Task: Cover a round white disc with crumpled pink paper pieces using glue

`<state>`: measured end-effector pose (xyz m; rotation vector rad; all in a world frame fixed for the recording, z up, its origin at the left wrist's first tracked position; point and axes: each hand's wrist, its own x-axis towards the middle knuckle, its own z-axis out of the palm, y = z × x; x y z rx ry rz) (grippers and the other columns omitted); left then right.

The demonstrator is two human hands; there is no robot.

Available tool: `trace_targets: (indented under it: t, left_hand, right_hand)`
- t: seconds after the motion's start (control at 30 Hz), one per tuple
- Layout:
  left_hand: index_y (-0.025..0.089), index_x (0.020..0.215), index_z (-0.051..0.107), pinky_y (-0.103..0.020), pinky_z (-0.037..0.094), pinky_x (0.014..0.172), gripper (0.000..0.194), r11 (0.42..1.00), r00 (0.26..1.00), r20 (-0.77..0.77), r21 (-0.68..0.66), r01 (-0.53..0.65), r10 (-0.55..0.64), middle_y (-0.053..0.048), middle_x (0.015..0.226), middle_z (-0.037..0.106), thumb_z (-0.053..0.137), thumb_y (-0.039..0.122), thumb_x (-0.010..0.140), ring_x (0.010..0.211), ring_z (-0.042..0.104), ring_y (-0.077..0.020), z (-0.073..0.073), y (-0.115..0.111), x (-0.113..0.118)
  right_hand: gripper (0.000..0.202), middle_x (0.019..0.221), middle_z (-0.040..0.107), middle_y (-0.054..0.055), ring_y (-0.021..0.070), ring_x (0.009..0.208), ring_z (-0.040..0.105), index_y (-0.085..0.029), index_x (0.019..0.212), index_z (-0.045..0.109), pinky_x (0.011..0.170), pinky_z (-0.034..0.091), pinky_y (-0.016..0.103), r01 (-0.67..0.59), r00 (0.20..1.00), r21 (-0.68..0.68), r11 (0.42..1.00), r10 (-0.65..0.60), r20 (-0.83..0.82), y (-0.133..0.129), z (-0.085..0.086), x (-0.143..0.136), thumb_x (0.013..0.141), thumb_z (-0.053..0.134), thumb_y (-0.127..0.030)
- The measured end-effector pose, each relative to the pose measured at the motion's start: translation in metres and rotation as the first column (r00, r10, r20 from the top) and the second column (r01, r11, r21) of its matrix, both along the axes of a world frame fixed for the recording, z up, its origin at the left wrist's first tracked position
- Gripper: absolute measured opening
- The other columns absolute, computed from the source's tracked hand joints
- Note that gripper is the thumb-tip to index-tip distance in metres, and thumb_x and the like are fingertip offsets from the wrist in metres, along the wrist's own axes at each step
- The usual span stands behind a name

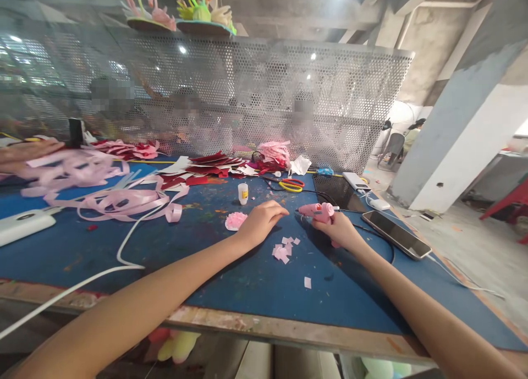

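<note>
The right hand (340, 229) grips a pink glue gun (317, 211) on the blue tabletop (231, 274); the left hand (259, 220), seemingly loosely curled and empty, rests beside a pink paper flower (235, 220).

Open blue mat (256, 280) near edge — far side blocked by ribbon pile (103, 197), red paper scraps (206, 167), phone (396, 234) right.

I see both my forearms bare from elbow to wrist, no sleeves, gloves, watch or rings on my left hand (259, 223) or right hand (340, 230).
</note>
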<state>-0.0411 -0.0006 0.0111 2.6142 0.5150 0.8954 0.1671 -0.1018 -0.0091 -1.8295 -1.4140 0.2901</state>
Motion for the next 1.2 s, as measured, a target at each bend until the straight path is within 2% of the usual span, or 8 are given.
trace_targets:
  t: [0.3, 0.43, 0.57, 0.7, 0.83, 0.9, 1.03, 1.2]
  left_hand:
    - [0.021, 0.094, 0.066, -0.029, 0.047, 0.083, 0.023, 0.999, 1.0, 0.003, -0.048, 0.007, -0.007, -0.003, 0.094, 0.066, 0.046, 0.011, 0.085, 0.087, 0.062, -0.016, -0.004, 0.002, 0.0]
    - [0.02, 0.092, 0.064, -0.028, 0.049, 0.075, 0.019, 0.981, 0.998, 0.066, -0.194, 0.0, 0.013, -0.002, 0.087, 0.064, 0.053, 0.012, 0.079, 0.076, 0.061, -0.0148, -0.004, 0.0, 0.002]
    - [0.019, 0.089, 0.061, -0.028, 0.051, 0.071, 0.015, 0.91, 0.987, 0.158, -0.413, 0.036, 0.033, -0.001, 0.079, 0.062, 0.059, 0.017, 0.074, 0.071, 0.061, -0.014, -0.006, 0.001, 0.004]
    - [0.017, 0.086, 0.057, -0.025, 0.052, 0.061, 0.021, 0.844, 0.979, 0.191, -0.534, 0.049, 0.064, 0.001, 0.074, 0.059, 0.066, 0.022, 0.069, 0.062, 0.06, -0.0115, -0.008, 0.004, 0.007]
    - [0.017, 0.09, 0.051, -0.024, 0.05, 0.055, 0.029, 0.764, 0.97, 0.217, -0.642, 0.059, 0.107, 0.002, 0.069, 0.061, 0.068, 0.022, 0.067, 0.058, 0.062, -0.0124, -0.007, 0.006, 0.007]
    - [0.018, 0.093, 0.047, -0.024, 0.049, 0.054, 0.034, 0.728, 0.961, 0.235, -0.683, 0.059, 0.142, 0.002, 0.068, 0.062, 0.068, 0.022, 0.067, 0.058, 0.062, -0.013, -0.006, 0.006, 0.007]
    - [0.019, 0.096, 0.041, -0.025, 0.049, 0.059, 0.04, 0.67, 0.937, 0.269, -0.74, 0.053, 0.224, 0.002, 0.07, 0.064, 0.069, 0.022, 0.067, 0.062, 0.063, -0.013, -0.002, 0.005, 0.005]
    - [0.019, 0.096, 0.038, -0.023, 0.048, 0.06, 0.045, 0.632, 0.91, 0.289, -0.774, 0.039, 0.297, 0.001, 0.073, 0.065, 0.07, 0.02, 0.066, 0.062, 0.062, -0.011, 0.003, 0.004, 0.003]
  right_hand:
    - [0.022, 0.042, 0.046, -0.003, 0.0106, 0.041, 0.043, -0.02, 0.049, 0.052, 0.04, 0.027, 0.021, -0.045, 0.989, 0.12, 0.992, 0.027, 0.146, 0.0, -0.002, -0.003, 0.067, 0.057, -0.03]
    - [0.025, 0.041, 0.044, -0.004, 0.01, 0.039, 0.04, -0.02, 0.047, 0.049, 0.038, 0.025, 0.021, -0.029, 0.986, 0.136, 0.99, 0.006, 0.168, 0.001, -0.003, -0.003, 0.067, 0.057, -0.032]
    - [0.02, 0.042, 0.046, -0.003, 0.0107, 0.041, 0.042, -0.019, 0.051, 0.055, 0.04, 0.027, 0.022, -0.06, 0.982, 0.144, 0.988, 0.032, 0.188, 0.0, -0.003, -0.002, 0.069, 0.057, -0.028]
    - [0.013, 0.048, 0.053, -0.002, 0.0128, 0.046, 0.048, -0.019, 0.064, 0.065, 0.043, 0.031, 0.022, -0.105, 0.978, 0.15, 0.983, 0.074, 0.197, 0.0, -0.002, -0.002, 0.071, 0.056, -0.026]
    - [0.017, 0.06, 0.061, 0.0, 0.0145, 0.054, 0.054, -0.019, 0.081, 0.069, 0.049, 0.037, 0.023, -0.132, 0.977, 0.154, 0.979, 0.102, 0.185, -0.002, 0.0, -0.005, 0.074, 0.056, -0.028]
    - [0.02, 0.068, 0.063, 0.001, 0.0147, 0.059, 0.054, -0.019, 0.085, 0.067, 0.054, 0.04, 0.024, -0.129, 0.981, 0.178, 0.976, 0.1, 0.165, -0.004, 0.002, -0.007, 0.076, 0.055, -0.033]
    - [0.027, 0.063, 0.053, -0.001, 0.0125, 0.057, 0.047, -0.019, 0.069, 0.055, 0.054, 0.037, 0.024, -0.133, 0.978, 0.269, 0.954, 0.083, 0.191, -0.01, 0.008, -0.013, 0.079, 0.055, -0.044]
    - [0.032, 0.06, 0.043, -0.004, 0.0103, 0.053, 0.039, -0.021, 0.064, 0.043, 0.05, 0.033, 0.023, -0.214, 0.97, 0.272, 0.938, 0.17, 0.175, -0.017, 0.012, -0.021, 0.08, 0.056, -0.045]
